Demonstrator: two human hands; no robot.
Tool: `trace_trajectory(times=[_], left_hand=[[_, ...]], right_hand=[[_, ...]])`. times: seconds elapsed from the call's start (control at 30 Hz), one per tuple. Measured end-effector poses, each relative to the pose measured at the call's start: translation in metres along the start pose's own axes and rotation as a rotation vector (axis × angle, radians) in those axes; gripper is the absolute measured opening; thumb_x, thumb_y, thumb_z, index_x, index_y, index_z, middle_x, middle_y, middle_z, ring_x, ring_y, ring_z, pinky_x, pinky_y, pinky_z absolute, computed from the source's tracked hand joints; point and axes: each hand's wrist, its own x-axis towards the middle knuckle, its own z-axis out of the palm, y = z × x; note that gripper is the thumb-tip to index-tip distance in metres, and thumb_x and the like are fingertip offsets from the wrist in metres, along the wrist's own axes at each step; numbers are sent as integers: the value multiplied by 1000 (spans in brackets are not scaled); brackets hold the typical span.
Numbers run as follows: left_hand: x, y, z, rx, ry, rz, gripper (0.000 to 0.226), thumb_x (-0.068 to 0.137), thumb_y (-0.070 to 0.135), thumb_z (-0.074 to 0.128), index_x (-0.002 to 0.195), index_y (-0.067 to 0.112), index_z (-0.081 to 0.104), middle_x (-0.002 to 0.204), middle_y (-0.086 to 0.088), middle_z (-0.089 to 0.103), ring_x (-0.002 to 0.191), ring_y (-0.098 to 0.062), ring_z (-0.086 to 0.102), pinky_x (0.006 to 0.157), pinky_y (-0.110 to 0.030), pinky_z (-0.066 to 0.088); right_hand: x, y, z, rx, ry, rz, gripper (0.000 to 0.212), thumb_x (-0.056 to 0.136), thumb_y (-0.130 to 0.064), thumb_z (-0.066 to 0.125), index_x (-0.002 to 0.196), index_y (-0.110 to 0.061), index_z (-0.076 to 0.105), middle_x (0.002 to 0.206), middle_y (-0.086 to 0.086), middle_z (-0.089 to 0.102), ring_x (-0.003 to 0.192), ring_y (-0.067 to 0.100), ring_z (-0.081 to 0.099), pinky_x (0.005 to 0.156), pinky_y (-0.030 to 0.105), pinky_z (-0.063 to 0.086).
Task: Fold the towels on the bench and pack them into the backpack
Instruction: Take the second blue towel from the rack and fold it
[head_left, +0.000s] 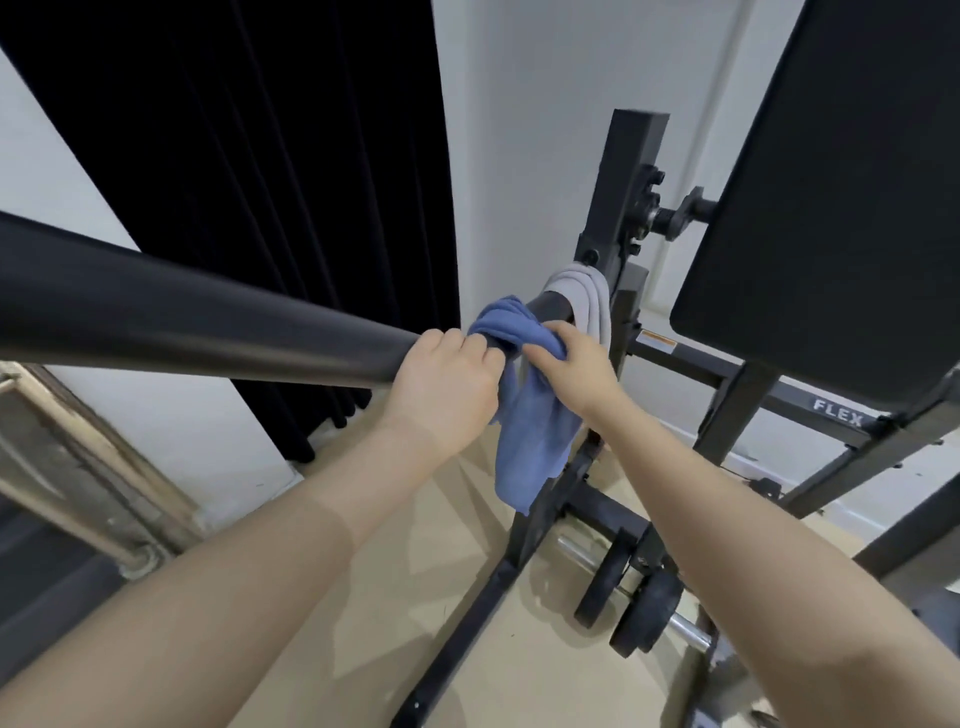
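A blue towel (530, 426) hangs bunched over a thick black bar (208, 322) of the weight bench. My left hand (447, 384) grips the towel's bunched top on the bar from the left. My right hand (571, 364) pinches the same towel from the right, thumb and fingers curled into the cloth. A grey towel (582, 296) is draped over the bar just beyond, against the upright post. The backpack is not in view.
The bench's black pad (831, 208) tilts up at the right above its steel frame (810, 400). A dumbbell with black plates (644, 608) lies on the beige floor below. A black curtain (260, 182) hangs at the left, with wooden boards (78, 457) leaning low left.
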Motion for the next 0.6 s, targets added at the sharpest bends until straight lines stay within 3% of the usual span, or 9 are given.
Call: trace_trajectory(times=[0.07,0.17,0.23,0.3,0.37,0.43,0.5,0.6], left_hand=[[-3,2,-4,-214,62,-48,17,71,26,56,68,11,62,63,-4,60,59,-25,59,54,-27,42],[-6,6,-21,-702,122,-162,27,83,26,52,102,10,63,97,-4,63,92,-24,57,73,-35,48],[-14,8,-34,-919,194,-100,35,81,33,50,106,10,61,98,5,60,93,-14,54,80,-29,45],[-26,14,-46,-1047,227,-12,35,80,30,55,107,9,61,96,10,56,91,-4,51,80,-14,40],[-45,23,-57,-1148,165,52,36,80,23,64,113,9,59,100,11,55,95,4,47,83,-4,35],[-68,32,-61,-1212,83,116,36,80,20,69,113,11,58,102,12,57,94,12,48,82,2,34],[-94,37,-59,-1282,-41,176,32,79,17,70,109,13,60,99,12,58,90,20,48,81,2,35],[-132,38,-48,-1377,-222,235,32,75,17,74,102,23,59,98,11,59,89,16,50,79,-1,37]], right_hand=[[-26,-5,-22,91,26,-19,13,86,-21,58,94,-13,63,80,-1,62,72,7,54,63,18,42],[-67,-18,-53,172,103,-32,14,81,-17,61,87,-5,64,78,10,65,69,6,54,65,21,43],[-95,-33,-67,193,110,-51,23,76,-22,58,87,-3,65,82,19,64,70,9,55,65,22,43],[-122,-42,-73,200,89,-43,21,76,-24,56,83,-7,66,75,16,63,68,10,54,63,22,42],[-150,-49,-71,208,40,18,18,77,-25,57,78,-11,67,68,5,60,65,9,52,62,22,40],[-178,-51,-64,215,-47,121,14,81,-21,60,73,-15,70,66,4,58,62,10,51,61,24,39],[-205,-54,-52,225,-120,224,25,87,-13,59,65,-20,70,63,3,61,59,9,53,61,23,41],[-247,-55,-30,265,-137,387,20,82,-24,64,79,-5,71,76,18,68,69,14,61,71,28,46]])
